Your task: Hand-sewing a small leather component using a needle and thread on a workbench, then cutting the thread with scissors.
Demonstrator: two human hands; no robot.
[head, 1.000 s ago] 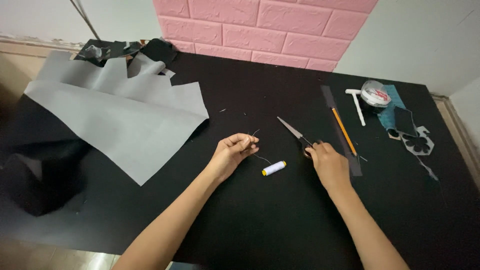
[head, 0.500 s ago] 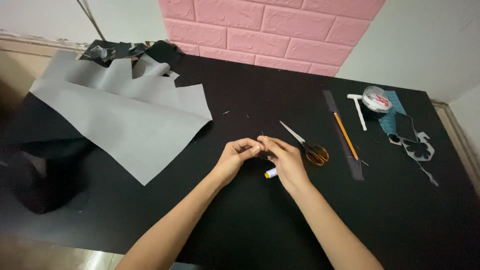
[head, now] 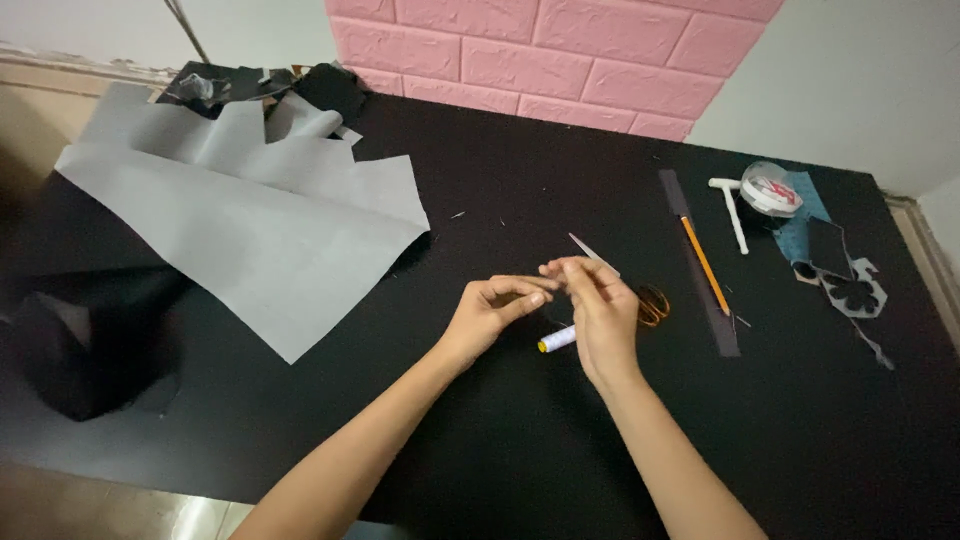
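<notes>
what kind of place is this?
Likely a home craft or sewing table against a wall. Signs: a grey sheet of fabric spread on the black table, scissors, a pencil, and a small thread spool by the hands.

A small spool of thread point(head: 557, 339), dark in the middle with a yellow end cap, lies on its side on the black table point(head: 520, 180). It sits tilted, yellow end toward the near left, just beside the scissors point(head: 625, 285), on their near left side.
</notes>
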